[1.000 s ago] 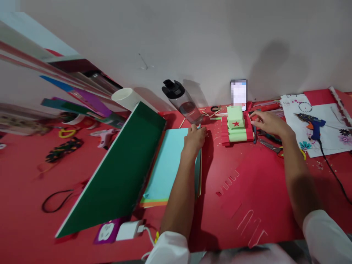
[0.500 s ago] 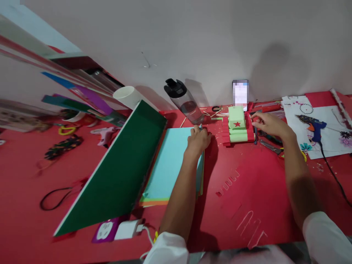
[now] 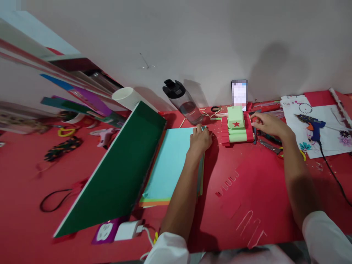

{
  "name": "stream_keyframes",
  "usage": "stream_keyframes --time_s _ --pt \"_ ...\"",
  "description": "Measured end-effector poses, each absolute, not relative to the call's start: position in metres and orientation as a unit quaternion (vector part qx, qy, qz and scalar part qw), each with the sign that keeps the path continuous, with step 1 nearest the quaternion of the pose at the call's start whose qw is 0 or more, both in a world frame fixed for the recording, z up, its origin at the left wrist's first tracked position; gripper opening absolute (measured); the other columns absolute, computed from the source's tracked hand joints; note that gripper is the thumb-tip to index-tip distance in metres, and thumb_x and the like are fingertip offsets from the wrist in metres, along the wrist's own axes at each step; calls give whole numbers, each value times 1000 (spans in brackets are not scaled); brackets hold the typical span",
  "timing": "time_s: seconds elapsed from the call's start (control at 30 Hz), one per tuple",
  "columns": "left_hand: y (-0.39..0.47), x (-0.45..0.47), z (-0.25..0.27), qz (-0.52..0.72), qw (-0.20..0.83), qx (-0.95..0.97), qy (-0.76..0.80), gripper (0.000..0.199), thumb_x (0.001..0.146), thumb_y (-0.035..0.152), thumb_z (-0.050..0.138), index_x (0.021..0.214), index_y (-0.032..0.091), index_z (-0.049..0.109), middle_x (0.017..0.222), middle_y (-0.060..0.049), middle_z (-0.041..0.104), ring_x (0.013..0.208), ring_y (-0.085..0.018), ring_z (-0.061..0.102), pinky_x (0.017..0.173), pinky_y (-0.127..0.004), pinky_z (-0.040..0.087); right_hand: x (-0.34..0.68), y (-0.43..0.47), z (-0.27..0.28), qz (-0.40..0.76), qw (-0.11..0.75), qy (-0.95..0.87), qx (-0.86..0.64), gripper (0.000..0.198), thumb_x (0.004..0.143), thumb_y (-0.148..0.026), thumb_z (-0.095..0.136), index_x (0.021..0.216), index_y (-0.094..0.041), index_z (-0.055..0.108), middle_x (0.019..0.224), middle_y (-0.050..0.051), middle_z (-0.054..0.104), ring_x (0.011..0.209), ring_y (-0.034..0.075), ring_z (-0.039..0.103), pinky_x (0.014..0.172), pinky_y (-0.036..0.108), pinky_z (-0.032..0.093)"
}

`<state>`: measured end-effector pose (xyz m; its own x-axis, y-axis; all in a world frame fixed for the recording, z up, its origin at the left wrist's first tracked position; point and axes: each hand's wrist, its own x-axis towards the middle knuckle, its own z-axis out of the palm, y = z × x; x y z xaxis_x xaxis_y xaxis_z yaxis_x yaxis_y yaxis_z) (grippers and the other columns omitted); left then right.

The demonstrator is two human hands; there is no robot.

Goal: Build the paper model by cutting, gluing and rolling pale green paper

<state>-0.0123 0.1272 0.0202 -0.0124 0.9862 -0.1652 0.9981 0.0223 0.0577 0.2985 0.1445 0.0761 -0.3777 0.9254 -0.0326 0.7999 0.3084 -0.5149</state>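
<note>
My left hand (image 3: 201, 138) is at the far right corner of a light blue sheet of paper (image 3: 172, 154), its fingers bent and closed over the edge. That sheet tops a stack of coloured paper whose green and orange edges show. A dark green board or cover (image 3: 115, 176) stands tilted along the stack's left side. My right hand (image 3: 268, 124) is just right of a paper model tank (image 3: 235, 126), light green with red tracks and a red star. Its thumb and forefinger are apart near the right track; whether they touch it I cannot tell.
Behind are a bottle (image 3: 183, 101) and a phone (image 3: 239, 94) leaning on the wall. Scissors (image 3: 271, 146) lie under my right forearm. A blue glue gun (image 3: 316, 128) rests on white patterned paper. Red paper cut-outs (image 3: 228, 181) lie in front, a white charger (image 3: 128, 230) at the near edge.
My left hand has shifted slightly right at the paper's corner. The right hand and the model tank look much the same; the view has moved a little.
</note>
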Motion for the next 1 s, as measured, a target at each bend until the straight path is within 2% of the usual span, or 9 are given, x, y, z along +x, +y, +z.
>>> stream_keyframes --time_s 0.23,0.43,0.63,0.77,0.87,1.0 --pt "125 -7 19 -43 59 721 689 40 105 28 39 127 9 66 152 -27 47 138 -38 49 109 -54 49 299 144 78 229 134 -799 -540 30 99 -37 56 122 -23 68 99 8 76 83 24 67 70 34 43" --pt "131 -18 26 -8 74 742 666 38 109 37 39 122 13 65 150 -23 49 135 -36 56 104 -48 53 304 144 78 225 156 -794 -542 30 98 -37 59 122 -23 70 99 7 76 85 24 68 71 33 43" --pt "152 -25 29 68 12 675 734 41 111 39 32 133 15 57 134 -21 60 117 -37 67 90 -45 55 306 140 83 239 182 -785 -542 29 98 -37 60 122 -25 71 96 6 76 83 23 68 72 33 45" --pt "152 -25 33 81 28 678 730 39 111 30 30 136 21 58 137 -18 61 119 -35 66 90 -43 53 307 140 83 243 187 -781 -545 29 98 -37 60 121 -25 72 96 6 76 84 23 69 73 34 47" --pt "147 -28 34 65 73 727 679 31 107 29 42 128 24 65 136 -13 66 120 -32 66 90 -40 51 308 142 79 230 190 -784 -545 29 97 -38 61 121 -25 72 97 6 76 86 24 70 76 35 48" --pt "147 -33 26 5 165 768 619 16 95 33 64 108 27 70 114 -6 76 108 -29 70 83 -34 50 310 145 75 226 186 -787 -543 30 97 -39 62 121 -26 72 97 6 76 87 25 70 78 36 49"
